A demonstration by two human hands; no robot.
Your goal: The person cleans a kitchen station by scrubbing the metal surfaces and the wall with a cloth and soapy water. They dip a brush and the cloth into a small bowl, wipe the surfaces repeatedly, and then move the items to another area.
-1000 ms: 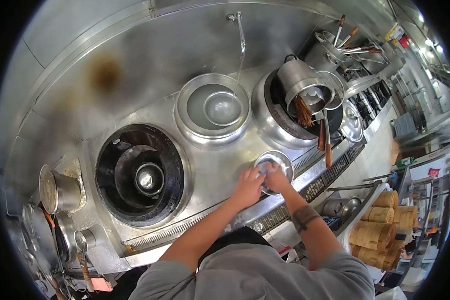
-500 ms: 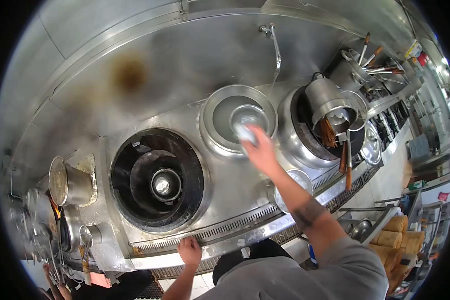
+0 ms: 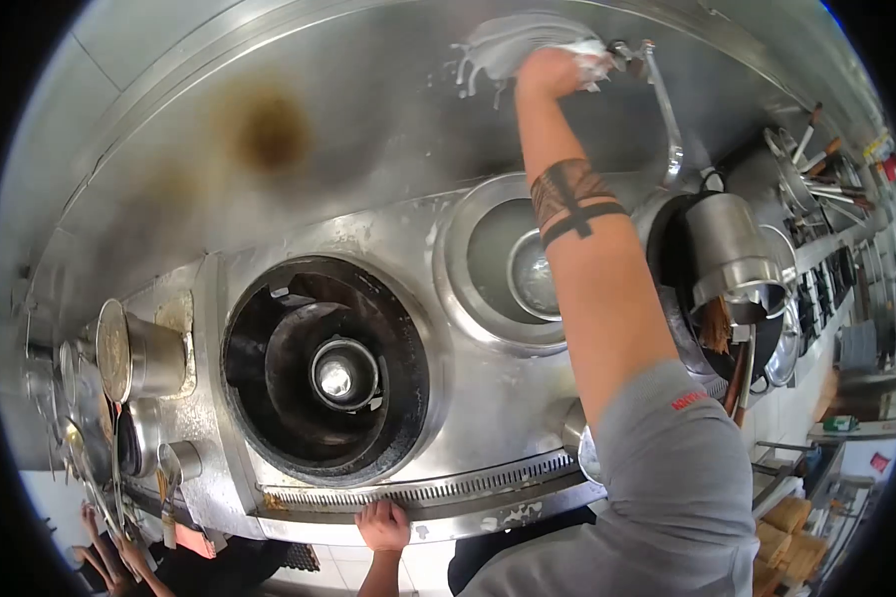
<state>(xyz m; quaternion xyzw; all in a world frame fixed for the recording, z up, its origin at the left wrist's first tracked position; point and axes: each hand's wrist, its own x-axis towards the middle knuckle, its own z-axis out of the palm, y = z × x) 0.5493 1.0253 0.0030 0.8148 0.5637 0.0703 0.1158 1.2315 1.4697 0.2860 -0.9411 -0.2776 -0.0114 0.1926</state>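
Observation:
My right hand [image 3: 553, 72] reaches up to the steel back wall [image 3: 388, 109], closed on a white soapy cloth [image 3: 592, 62] pressed against it. Whether it is cloth or a pad is hard to tell under the lather. White foam [image 3: 513, 42] is smeared on the wall left of the hand, with drips running down. Just right of the hand is the wall tap [image 3: 662, 109]. My left hand [image 3: 383, 524] grips the front edge of the steel stove counter [image 3: 433, 529], fingers curled over it. Below my right arm sits a wide steel basin [image 3: 458, 264] of cloudy water, with a smaller steel bowl [image 3: 536, 274] in it.
A black wok burner [image 3: 234, 368] opens in the middle left. Steel pots [image 3: 722, 239] with brushes and ladles stand at right. More pots [image 3: 154, 363] line the left side. A brown stain [image 3: 269, 129] marks the wall. Another person's hands [image 3: 129, 552] show at lower left.
My right hand has moved from above the basin up to the back wall, taking the white cloth along. Foam now shows on the wall. My left hand stays on the counter edge.

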